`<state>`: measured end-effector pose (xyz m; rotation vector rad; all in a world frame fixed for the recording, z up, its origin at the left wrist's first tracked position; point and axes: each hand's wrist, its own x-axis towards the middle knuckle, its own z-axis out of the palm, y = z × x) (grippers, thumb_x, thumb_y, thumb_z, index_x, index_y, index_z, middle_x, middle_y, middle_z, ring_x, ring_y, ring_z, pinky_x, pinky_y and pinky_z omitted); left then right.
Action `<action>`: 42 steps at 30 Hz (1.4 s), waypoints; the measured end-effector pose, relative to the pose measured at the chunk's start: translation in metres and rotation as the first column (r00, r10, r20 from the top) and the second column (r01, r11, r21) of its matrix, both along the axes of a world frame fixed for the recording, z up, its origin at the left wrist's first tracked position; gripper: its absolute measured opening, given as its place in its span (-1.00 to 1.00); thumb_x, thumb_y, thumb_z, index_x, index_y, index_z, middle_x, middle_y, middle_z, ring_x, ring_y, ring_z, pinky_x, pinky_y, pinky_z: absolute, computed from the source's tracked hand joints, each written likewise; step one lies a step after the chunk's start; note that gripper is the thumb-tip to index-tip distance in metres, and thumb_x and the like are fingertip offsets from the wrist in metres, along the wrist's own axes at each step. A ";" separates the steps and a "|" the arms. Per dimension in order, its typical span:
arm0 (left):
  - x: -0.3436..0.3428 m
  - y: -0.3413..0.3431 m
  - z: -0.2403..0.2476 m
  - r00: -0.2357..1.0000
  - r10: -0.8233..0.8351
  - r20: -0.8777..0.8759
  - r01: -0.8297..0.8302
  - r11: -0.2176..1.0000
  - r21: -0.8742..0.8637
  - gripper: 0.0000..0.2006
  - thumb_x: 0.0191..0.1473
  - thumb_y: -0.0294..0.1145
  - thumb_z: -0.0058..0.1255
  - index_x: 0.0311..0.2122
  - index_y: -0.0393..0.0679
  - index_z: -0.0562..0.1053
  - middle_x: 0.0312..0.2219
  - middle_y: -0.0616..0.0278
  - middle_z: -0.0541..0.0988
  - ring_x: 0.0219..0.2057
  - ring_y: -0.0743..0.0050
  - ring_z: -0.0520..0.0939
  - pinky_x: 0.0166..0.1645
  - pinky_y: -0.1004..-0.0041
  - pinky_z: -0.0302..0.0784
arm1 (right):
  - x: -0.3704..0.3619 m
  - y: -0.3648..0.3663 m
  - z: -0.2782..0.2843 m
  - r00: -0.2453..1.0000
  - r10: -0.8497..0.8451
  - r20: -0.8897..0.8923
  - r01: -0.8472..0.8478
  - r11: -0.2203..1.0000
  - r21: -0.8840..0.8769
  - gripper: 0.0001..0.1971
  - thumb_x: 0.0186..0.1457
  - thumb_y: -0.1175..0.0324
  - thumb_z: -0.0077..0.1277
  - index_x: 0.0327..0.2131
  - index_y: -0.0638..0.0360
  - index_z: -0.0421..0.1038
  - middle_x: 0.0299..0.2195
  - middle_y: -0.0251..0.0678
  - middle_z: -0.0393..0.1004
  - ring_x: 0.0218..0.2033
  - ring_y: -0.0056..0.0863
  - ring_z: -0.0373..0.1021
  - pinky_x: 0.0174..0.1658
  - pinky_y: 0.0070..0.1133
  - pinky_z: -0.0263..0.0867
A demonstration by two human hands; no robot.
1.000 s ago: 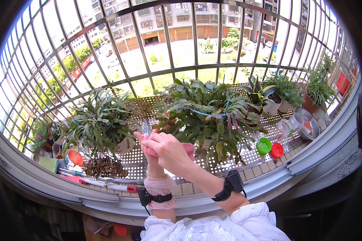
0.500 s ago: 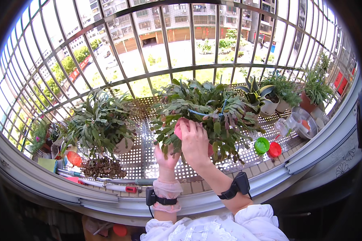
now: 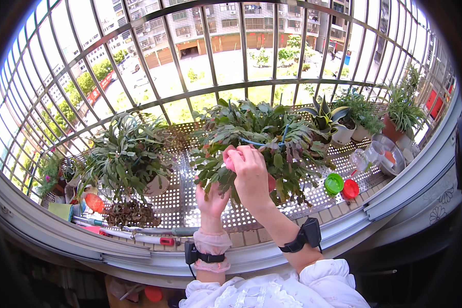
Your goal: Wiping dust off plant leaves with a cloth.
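Note:
A large potted plant with drooping, flat, segmented green leaves [image 3: 297,172] fills the middle. My right hand [image 3: 251,172] is closed on a soft pink cloth [image 3: 229,156], pressed against the leaves on the plant's near left side. Below and left of it, my left hand [image 3: 213,203] reaches up under the hanging leaves, palm upward and thumb apart. Leaves cover most of its fingers. A bit of the reddish pot [image 3: 271,183] shows behind my right wrist. A blue tie [image 3: 254,142] runs across the foliage.
Another leafy plant [image 3: 128,154] stands at left, above a clump of dark, brownish foliage [image 3: 133,214]. Green [image 3: 334,184] and red [image 3: 350,189] cups lie right, near a clear plastic bottle [image 3: 362,160]. A white pole [image 3: 138,237] lies along the near ledge. Metal bars [image 3: 245,51] enclose the far side.
My right hand has shifted slightly with the cloth, its fingers now more bunched together. My left hand stays under the leaves, and the leaves near it have moved a little.

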<state>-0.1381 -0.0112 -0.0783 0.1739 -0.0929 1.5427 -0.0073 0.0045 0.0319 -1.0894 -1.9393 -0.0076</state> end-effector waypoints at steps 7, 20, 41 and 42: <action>-0.001 -0.010 0.011 0.993 -0.028 -0.114 0.027 1.000 -0.011 -0.55 0.33 -0.10 -0.41 0.11 -0.17 0.36 0.06 0.05 0.48 0.06 0.06 0.50 0.16 0.12 0.40 | -0.004 0.006 -0.025 0.939 -0.249 0.239 0.255 0.967 0.009 -0.62 -0.03 0.57 -0.03 -0.07 0.19 0.39 -0.22 -0.09 0.44 -0.14 -0.16 0.43 0.22 -0.20 0.15; -0.002 -0.006 -0.006 0.987 0.063 -0.150 -0.075 0.995 -0.071 -0.55 0.33 -0.08 -0.36 0.09 -0.17 0.37 0.05 0.11 0.47 0.09 0.18 0.45 0.21 0.18 0.32 | -0.013 -0.021 -0.016 0.984 0.034 0.173 -0.019 0.996 -0.090 -0.67 -0.05 0.54 0.03 -0.13 0.14 0.46 -0.18 -0.21 0.45 -0.13 -0.21 0.43 0.18 -0.21 0.21; 0.013 -0.017 0.021 0.972 0.048 -0.230 -0.089 0.982 -0.169 -0.57 0.35 -0.07 -0.43 0.12 -0.10 0.32 0.04 0.18 0.47 0.05 0.32 0.46 0.21 0.31 0.30 | -0.026 0.002 -0.035 0.984 0.150 0.095 -0.140 0.985 -0.104 -0.66 -0.09 0.56 0.02 -0.14 0.20 0.43 -0.22 -0.11 0.44 -0.10 -0.11 0.40 0.13 -0.27 0.25; 0.014 -0.011 0.014 0.963 0.146 -0.225 -0.198 0.953 -0.230 -0.60 0.36 -0.08 -0.44 0.03 -0.08 0.37 0.01 0.21 0.48 0.02 0.34 0.47 0.18 0.28 0.34 | -0.029 -0.003 -0.037 0.972 0.222 0.071 -0.211 0.967 -0.144 -0.66 -0.11 0.57 0.02 -0.16 0.21 0.43 -0.21 -0.12 0.44 -0.09 -0.10 0.40 0.12 -0.26 0.25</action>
